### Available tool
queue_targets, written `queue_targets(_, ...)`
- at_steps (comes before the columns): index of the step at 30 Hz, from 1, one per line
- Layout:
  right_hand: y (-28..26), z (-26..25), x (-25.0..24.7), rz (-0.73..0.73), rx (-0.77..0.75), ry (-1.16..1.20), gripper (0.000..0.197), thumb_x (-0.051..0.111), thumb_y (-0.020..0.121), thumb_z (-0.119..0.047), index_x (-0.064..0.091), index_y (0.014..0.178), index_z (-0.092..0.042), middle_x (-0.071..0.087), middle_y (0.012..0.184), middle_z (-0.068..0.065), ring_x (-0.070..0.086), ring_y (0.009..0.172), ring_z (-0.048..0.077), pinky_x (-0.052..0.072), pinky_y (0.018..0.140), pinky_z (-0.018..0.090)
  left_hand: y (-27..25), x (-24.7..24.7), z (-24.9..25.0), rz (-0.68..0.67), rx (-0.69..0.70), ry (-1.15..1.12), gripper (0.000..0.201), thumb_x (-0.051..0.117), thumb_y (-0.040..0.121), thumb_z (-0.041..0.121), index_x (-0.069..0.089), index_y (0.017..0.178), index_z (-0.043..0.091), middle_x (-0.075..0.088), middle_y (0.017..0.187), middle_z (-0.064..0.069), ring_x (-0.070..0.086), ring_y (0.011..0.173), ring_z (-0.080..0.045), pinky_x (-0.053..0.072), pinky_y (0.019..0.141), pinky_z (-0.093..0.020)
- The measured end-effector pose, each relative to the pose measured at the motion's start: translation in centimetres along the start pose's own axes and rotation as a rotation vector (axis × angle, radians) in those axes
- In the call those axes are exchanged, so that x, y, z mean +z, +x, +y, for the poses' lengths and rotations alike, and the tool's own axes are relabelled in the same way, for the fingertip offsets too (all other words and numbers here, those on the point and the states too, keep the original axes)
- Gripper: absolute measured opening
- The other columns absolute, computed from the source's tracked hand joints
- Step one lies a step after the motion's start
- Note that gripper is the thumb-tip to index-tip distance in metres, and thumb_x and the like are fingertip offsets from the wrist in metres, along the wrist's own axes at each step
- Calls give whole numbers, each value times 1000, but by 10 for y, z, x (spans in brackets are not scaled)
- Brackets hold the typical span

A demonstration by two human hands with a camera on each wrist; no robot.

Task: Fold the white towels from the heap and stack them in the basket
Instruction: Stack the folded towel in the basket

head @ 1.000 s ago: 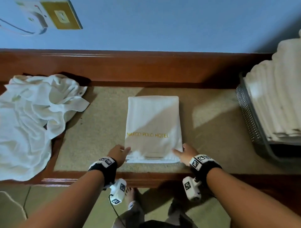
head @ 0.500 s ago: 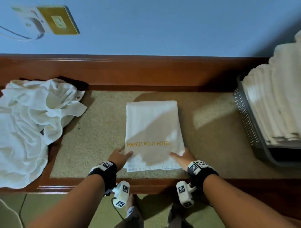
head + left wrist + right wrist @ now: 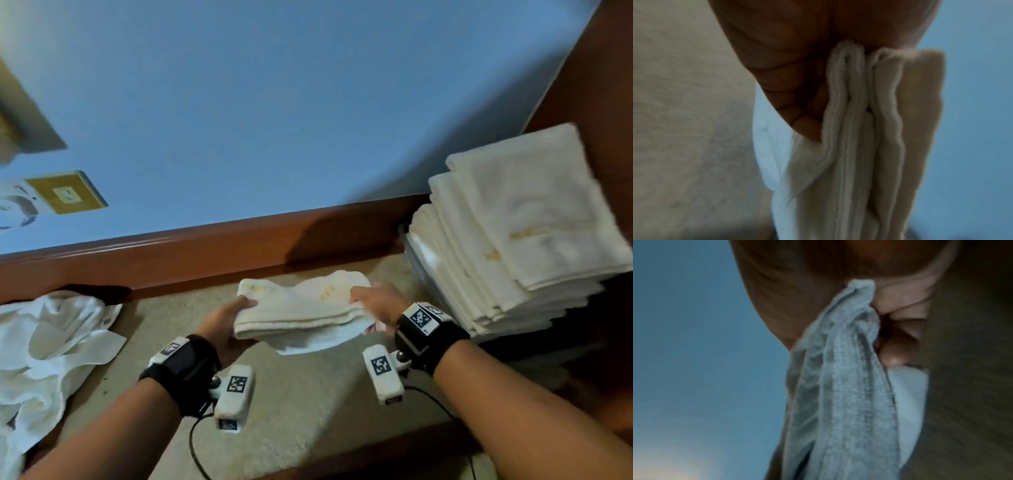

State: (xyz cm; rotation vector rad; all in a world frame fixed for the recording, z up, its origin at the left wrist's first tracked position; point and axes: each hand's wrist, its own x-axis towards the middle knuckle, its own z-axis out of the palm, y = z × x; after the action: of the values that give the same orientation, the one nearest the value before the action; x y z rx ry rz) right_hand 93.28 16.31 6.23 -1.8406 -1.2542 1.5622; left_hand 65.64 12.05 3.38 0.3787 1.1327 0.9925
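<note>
While the folded towel (image 3: 301, 310) hangs clear of the beige mat (image 3: 308, 411), its long axis runs left to right between the two hands, with the layered edge facing the person and the middle sagging a little. The left hand (image 3: 224, 322) clamps the left end, thumb on top and fingers curled beneath; the left wrist view shows the stacked folds pinched at the palm. The right hand (image 3: 376, 303) grips the right end the same way, the cloth bunched between thumb and fingers in its wrist view. The hands are apart, one towel-length between them. The stack of folded towels (image 3: 513, 240) in the basket (image 3: 416, 255) stands to the right and higher than the held towel, so the right hand is the nearer one; judged, the carry must go rightward and up. The unfolded heap (image 3: 51, 349) lies well apart on the left.
</note>
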Motion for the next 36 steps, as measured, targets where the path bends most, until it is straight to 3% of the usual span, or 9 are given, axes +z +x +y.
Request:
queue_targets(4, -34, -44, -89, 154, -190, 47, 15, 62, 86, -11, 67, 98, -6, 66, 80, 13, 65, 59, 21, 49, 46, 25, -7, 105, 44, -187, 125, 41, 40, 50, 88, 12, 54, 124, -4, 71, 104, -23, 72, 77, -29, 61, 63, -35)
queue_targets(8, -68, -83, -189, 453, -437, 19, 34, 63, 61, -28, 71, 88, -9, 70, 80, 9, 66, 70, 25, 55, 61, 36, -16, 225, 81, -372, 297, 147, 52, 57, 82, 15, 56, 131, -2, 71, 109, -20, 72, 86, -29, 60, 68, -36)
queue_targets(13, -114, -127, -313, 727, -716, 18, 17, 66, 74, -16, 67, 92, -15, 64, 73, -4, 57, 65, 10, 47, 55, 20, -27, 372, 112, -566, 551, 198, 38, 44, 96, 7, 57, 131, 6, 70, 117, -16, 71, 94, -29, 59, 68, -34)
queue_targets(16, -126, -135, -378, 879, -783, 27, 23, 58, 63, -26, 65, 83, -17, 61, 66, -12, 54, 58, 4, 45, 54, 21, -28, 441, 111, -638, 615, 219, 36, 47, 96, 7, 59, 130, 10, 70, 119, -14, 70, 100, -31, 59, 76, -41)
queue_targets(20, -109, -111, -451, 927, -457, -256, 61, 60, 62, -47, 64, 112, -12, 70, 104, 6, 66, 97, 26, 53, 82, 34, -7, 497, 72, -587, 518, 359, 32, 52, 94, 9, 57, 126, 9, 69, 107, -20, 68, 81, -32, 59, 64, -40)
queue_targets(23, -78, -63, -464, 932, -8, -712, 83, 66, 80, -54, 38, 144, -9, 40, 144, 20, 49, 127, 39, 44, 103, 44, 26, 496, 30, -356, 351, 903, 26, 49, 100, 26, 49, 114, 4, 59, 72, -20, 63, 51, -30, 56, 52, -37)
queue_targets(26, -49, -15, -440, 845, -25, -934, 91, 59, 86, -55, 13, 156, -19, 16, 151, 14, 25, 140, 38, 28, 116, 49, 63, 487, 17, -142, 528, 1315, 22, 54, 95, 32, 53, 105, 12, 63, 68, -10, 65, 44, -22, 56, 46, -32)
queue_targets(30, -12, 16, -435, 737, -89, -798, 94, 60, 86, -59, 10, 158, -25, 3, 162, 7, 13, 148, 35, 22, 119, 44, 89, 526, 40, -104, 893, 1486, 9, 59, 90, 28, 63, 95, 22, 63, 79, 5, 65, 82, -22, 52, 78, -28)
queue_targets(36, 40, 63, -422, 542, -10, -615, 116, 52, 65, -89, -4, 156, -42, -12, 166, -1, -1, 153, 29, 10, 123, 43, 144, 609, 53, -265, 1148, 2030, 48, 54, 97, 35, 45, 144, 32, 38, 153, 3, 45, 134, -24, 40, 109, -41)
